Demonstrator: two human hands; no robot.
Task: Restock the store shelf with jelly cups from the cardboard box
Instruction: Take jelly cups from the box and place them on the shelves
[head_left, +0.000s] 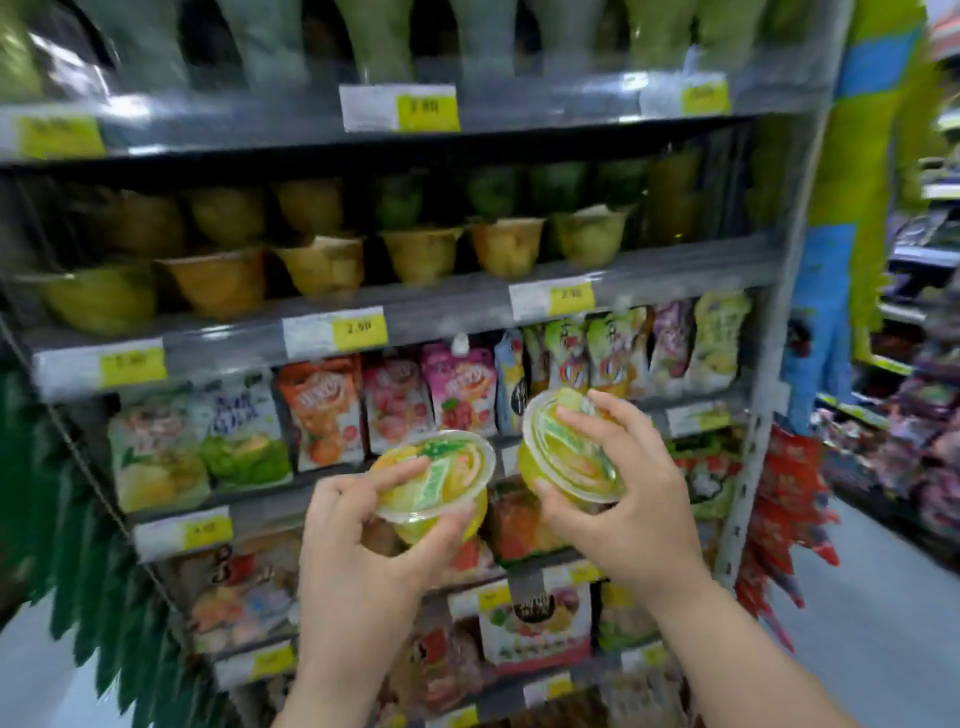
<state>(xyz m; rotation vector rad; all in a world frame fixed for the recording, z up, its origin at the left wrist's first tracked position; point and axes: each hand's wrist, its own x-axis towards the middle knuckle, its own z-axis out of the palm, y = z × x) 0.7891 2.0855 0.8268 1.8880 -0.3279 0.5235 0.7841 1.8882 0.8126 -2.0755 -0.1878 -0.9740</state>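
I hold one jelly cup in each hand in front of the store shelf (467, 306). My left hand (358, 540) grips a yellow jelly cup (441, 473) with a clear lid and a green label, thumb on the lid and fingers under the bowl. My right hand (623, 499) grips a green-yellow jelly cup (561, 447), tilted so its lid faces me. Both cups hover at the height of the pouch shelf. Above them, a shelf row holds several stacked jelly cups (421, 254) in yellow, orange and green. The cardboard box is out of view.
Drink pouches (457, 389) and snack bags (234, 436) fill the shelves behind my hands. Yellow price tags (358, 327) line the shelf edges. Red packets (784, 499) hang on the shelf's right post. An aisle (883, 597) runs to the right. Green hanging packets (104, 545) are at left.
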